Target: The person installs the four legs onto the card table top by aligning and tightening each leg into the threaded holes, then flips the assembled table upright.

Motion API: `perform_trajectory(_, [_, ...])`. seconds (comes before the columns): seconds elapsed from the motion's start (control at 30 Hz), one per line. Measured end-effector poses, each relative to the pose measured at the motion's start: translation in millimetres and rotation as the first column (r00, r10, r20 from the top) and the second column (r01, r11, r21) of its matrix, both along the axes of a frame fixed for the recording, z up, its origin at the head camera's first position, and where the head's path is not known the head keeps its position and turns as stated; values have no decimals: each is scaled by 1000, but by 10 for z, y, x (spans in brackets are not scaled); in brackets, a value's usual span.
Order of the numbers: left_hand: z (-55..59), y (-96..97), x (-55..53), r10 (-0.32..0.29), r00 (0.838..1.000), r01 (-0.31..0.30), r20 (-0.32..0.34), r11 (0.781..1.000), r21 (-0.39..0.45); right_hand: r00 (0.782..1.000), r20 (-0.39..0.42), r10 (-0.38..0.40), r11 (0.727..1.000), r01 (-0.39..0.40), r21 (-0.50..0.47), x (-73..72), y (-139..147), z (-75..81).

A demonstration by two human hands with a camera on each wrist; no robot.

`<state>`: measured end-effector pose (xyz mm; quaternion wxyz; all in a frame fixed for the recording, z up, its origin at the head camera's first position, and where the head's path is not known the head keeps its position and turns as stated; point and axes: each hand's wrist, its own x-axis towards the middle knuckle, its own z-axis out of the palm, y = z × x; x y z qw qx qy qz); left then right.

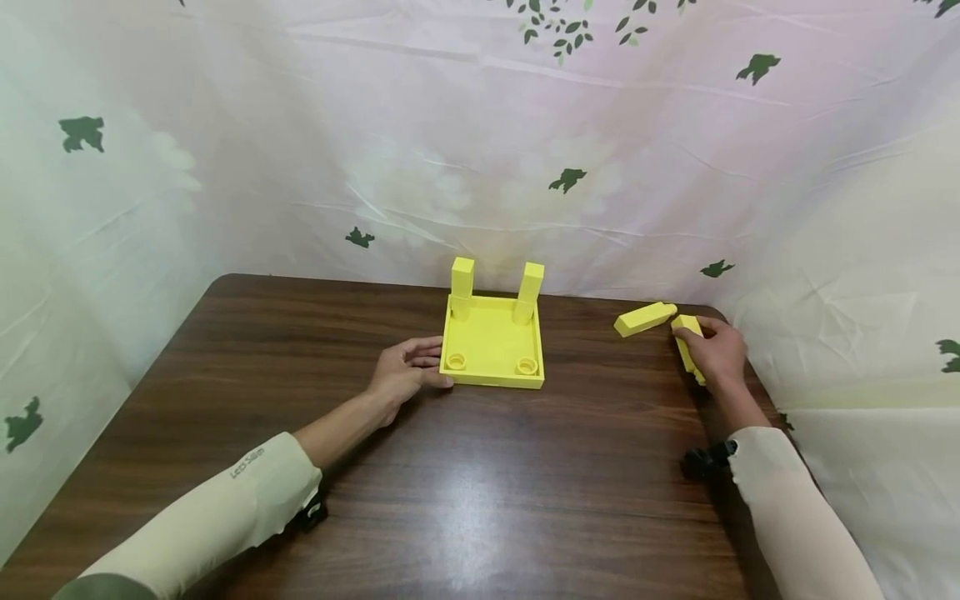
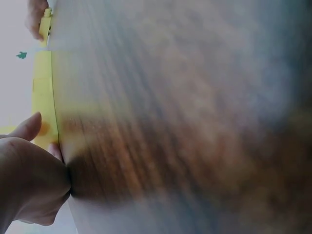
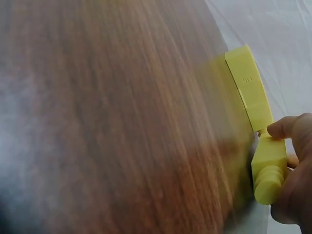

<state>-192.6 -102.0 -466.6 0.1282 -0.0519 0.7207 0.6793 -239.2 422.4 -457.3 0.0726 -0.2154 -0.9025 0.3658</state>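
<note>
Left hand (image 1: 401, 375) grips yellow tray (image 1: 491, 337) corner; right hand (image 1: 723, 350) pinches yellow peg (image 3: 270, 152). Left sleeve (image 1: 240, 496) reads "Lets Slim"; loose yellow block (image 3: 248, 90) has stamped marking, unclear.

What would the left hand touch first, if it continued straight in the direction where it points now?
The yellow square tray, at its left side: the left hand already appears to be against it there, so almost no free way remains, though exact contact is hard to judge.
</note>
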Motion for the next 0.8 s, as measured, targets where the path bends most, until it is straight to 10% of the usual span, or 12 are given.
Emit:
perform_trajectory(0.37, [26, 29, 5, 9, 1000, -9, -4, 1000, 11, 997, -62, 53, 999, -53, 14, 70, -70, 103])
perform_trajectory(0.8, [-3, 8, -11, 5, 1000, -5, -7, 1000, 1, 994, -98, 50, 980, -68, -189, 101, -378, 382])
